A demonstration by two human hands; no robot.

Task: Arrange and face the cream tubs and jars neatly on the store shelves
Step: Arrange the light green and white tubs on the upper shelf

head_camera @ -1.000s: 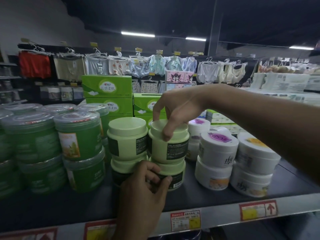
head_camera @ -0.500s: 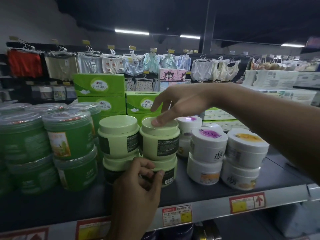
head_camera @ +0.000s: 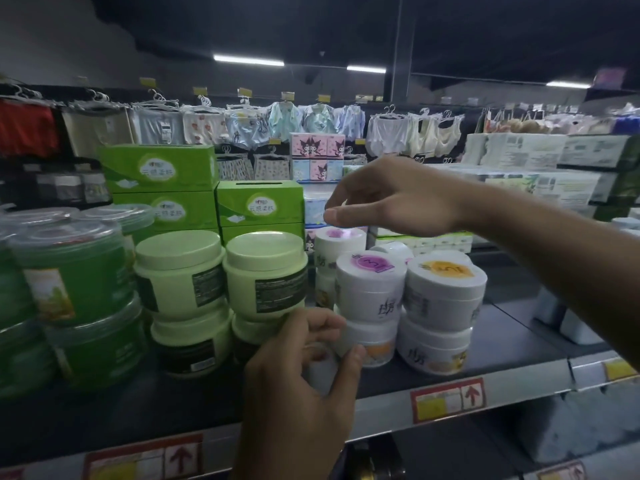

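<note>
Left hand (head_camera: 304, 372) nearest, fingers curled loosely at the base of the stacked pale green tubs (head_camera: 265, 282) on the shelf (head_camera: 485, 344), gripping nothing certain; right hand (head_camera: 388, 199) hovers spread and empty over the white jars (head_camera: 372, 285) behind; a nudge could topple either stack.

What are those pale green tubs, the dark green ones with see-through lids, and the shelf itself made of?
Pale green tubs: probably matte opaque plastic, with soft, dull highlights and moulded lid rims. Dark green tubs: likely glossy translucent plastic, with a clear lid that catches glints. Shelf: looks like dark painted metal with a paler front edge carrying price tags, though blur leaves that uncertain.
</note>
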